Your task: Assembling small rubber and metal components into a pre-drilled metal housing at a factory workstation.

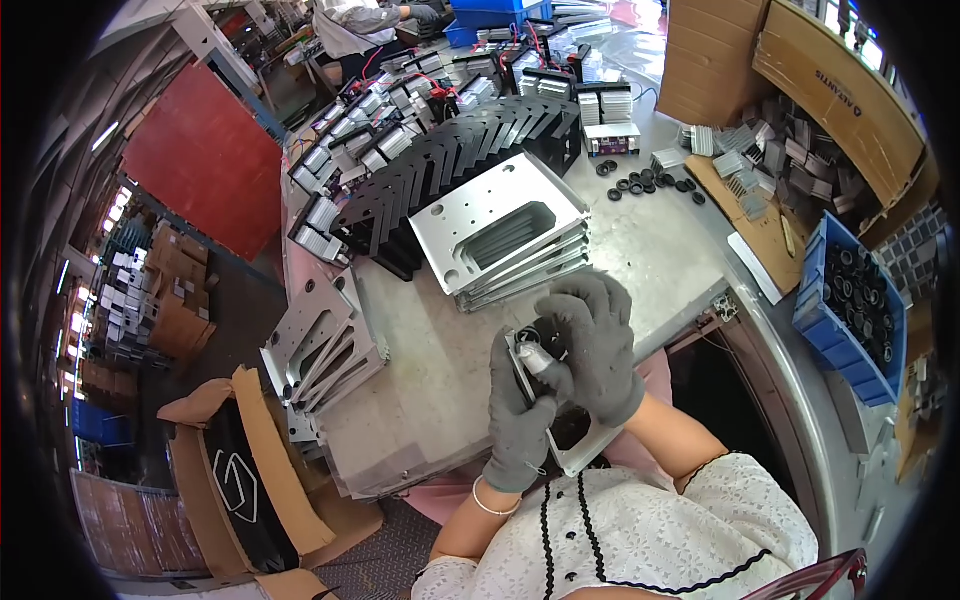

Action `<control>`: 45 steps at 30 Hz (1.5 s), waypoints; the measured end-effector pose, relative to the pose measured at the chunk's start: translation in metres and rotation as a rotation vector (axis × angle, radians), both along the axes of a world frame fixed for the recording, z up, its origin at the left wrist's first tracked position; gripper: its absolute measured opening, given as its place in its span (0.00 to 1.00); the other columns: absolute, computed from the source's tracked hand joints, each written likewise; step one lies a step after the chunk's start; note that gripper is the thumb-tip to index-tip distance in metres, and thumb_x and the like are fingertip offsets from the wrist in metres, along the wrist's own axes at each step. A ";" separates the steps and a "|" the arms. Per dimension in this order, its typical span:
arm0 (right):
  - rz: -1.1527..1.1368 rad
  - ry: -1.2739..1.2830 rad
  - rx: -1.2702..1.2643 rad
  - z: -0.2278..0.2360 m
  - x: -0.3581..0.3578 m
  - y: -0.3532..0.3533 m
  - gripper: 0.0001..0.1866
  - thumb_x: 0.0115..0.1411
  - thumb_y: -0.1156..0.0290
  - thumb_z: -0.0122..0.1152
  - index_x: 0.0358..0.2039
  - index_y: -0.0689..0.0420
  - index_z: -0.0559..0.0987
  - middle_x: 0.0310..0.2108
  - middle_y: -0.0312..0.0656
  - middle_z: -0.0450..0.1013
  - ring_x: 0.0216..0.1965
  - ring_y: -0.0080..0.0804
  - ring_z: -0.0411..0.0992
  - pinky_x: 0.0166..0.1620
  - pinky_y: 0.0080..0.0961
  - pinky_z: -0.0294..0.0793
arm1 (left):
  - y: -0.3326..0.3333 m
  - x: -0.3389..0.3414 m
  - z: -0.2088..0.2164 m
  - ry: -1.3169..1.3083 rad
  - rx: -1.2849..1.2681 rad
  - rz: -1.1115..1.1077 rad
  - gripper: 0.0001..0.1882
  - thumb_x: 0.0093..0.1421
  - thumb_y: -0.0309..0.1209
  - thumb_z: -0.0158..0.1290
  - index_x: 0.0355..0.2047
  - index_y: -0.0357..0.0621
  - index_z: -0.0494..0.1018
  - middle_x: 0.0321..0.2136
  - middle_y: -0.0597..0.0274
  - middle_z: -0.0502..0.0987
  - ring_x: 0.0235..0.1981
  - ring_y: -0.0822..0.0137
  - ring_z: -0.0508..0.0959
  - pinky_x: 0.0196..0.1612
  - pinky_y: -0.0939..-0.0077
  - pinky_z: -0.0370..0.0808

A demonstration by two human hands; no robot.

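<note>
Holding a silver metal plate [580,457] tilted at the near edge of the table [400,420], I have the left hand [515,420] gripping its left side. The right hand [600,345] is curled over the upper end; I cannot tell whether that grip pinches the black ring [528,337] there. Beyond the hands lies a stack of silver plates [485,215], with black brackets [450,160] behind it. Loose black rings [640,183] lie to the right; further right sits a blue bin [835,352].
</note>
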State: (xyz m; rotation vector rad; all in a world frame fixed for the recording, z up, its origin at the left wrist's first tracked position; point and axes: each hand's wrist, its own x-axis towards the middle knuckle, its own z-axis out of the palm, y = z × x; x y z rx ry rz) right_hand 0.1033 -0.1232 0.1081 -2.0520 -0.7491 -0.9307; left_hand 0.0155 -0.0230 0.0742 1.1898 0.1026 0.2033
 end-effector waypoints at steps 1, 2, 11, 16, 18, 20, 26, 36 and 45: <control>0.003 0.006 0.001 -0.006 0.008 0.001 0.13 0.50 0.63 0.63 0.34 0.53 0.74 0.32 0.38 0.71 0.35 0.37 0.70 0.42 0.33 0.64 | 0.004 -0.001 -0.005 0.015 -0.041 -0.040 0.47 0.46 0.09 0.37 0.69 0.41 0.42 0.54 0.53 0.65 0.55 0.63 0.70 0.58 0.68 0.70; 0.151 0.025 -0.110 -0.009 0.015 -0.003 0.14 0.50 0.61 0.61 0.36 0.52 0.75 0.32 0.38 0.71 0.34 0.37 0.69 0.42 0.33 0.64 | 0.005 -0.003 -0.001 0.017 -0.043 -0.043 0.47 0.46 0.09 0.37 0.69 0.41 0.42 0.54 0.53 0.65 0.55 0.63 0.70 0.58 0.68 0.70; 0.405 0.163 -0.355 -0.017 0.040 -0.014 0.11 0.46 0.63 0.61 0.31 0.50 0.74 0.25 0.36 0.71 0.31 0.38 0.72 0.36 0.32 0.68 | 0.012 0.003 0.004 0.013 -0.184 -0.152 0.48 0.43 0.10 0.35 0.69 0.42 0.43 0.56 0.53 0.63 0.55 0.58 0.71 0.62 0.56 0.68; 0.501 0.274 -0.208 -0.019 0.046 -0.024 0.08 0.48 0.66 0.64 0.29 0.51 0.76 0.25 0.38 0.73 0.29 0.40 0.73 0.34 0.32 0.70 | 0.001 0.004 0.010 0.105 -0.126 -0.066 0.49 0.39 0.17 0.45 0.68 0.44 0.49 0.55 0.52 0.67 0.53 0.54 0.74 0.51 0.64 0.76; 0.684 0.426 -0.163 -0.017 0.055 -0.029 0.07 0.50 0.71 0.63 0.32 0.52 0.77 0.26 0.40 0.74 0.29 0.41 0.73 0.34 0.34 0.71 | 0.010 0.003 0.003 0.090 0.039 -0.099 0.46 0.46 0.12 0.43 0.68 0.44 0.48 0.57 0.51 0.64 0.53 0.57 0.73 0.51 0.64 0.76; 0.590 0.412 -0.224 -0.022 0.052 -0.025 0.06 0.50 0.68 0.62 0.29 0.50 0.78 0.25 0.39 0.73 0.28 0.42 0.73 0.33 0.36 0.71 | 0.003 0.003 -0.002 0.067 -0.078 -0.069 0.46 0.45 0.12 0.45 0.68 0.43 0.49 0.55 0.50 0.66 0.53 0.56 0.74 0.51 0.62 0.77; 0.486 0.376 -0.254 -0.033 0.051 -0.022 0.12 0.53 0.56 0.62 0.34 0.48 0.78 0.29 0.40 0.75 0.34 0.41 0.74 0.38 0.36 0.72 | 0.006 0.006 -0.024 -0.015 -0.116 -0.035 0.49 0.39 0.18 0.53 0.66 0.44 0.52 0.57 0.51 0.64 0.54 0.51 0.72 0.53 0.57 0.74; -0.461 0.464 -0.361 -0.111 0.242 -0.065 0.37 0.56 0.36 0.48 0.63 0.38 0.64 0.69 0.42 0.50 0.70 0.62 0.37 0.65 0.66 0.30 | 0.061 0.010 -0.077 -0.048 -0.429 0.023 0.37 0.50 0.23 0.50 0.63 0.39 0.56 0.54 0.48 0.68 0.50 0.52 0.75 0.53 0.53 0.74; -0.238 0.520 -0.541 -0.091 0.204 -0.067 0.27 0.58 0.49 0.51 0.57 0.42 0.71 0.63 0.43 0.62 0.66 0.57 0.51 0.67 0.61 0.34 | 0.110 -0.045 -0.093 0.029 -0.553 0.252 0.26 0.64 0.35 0.45 0.59 0.33 0.61 0.46 0.46 0.76 0.40 0.55 0.81 0.48 0.56 0.78</control>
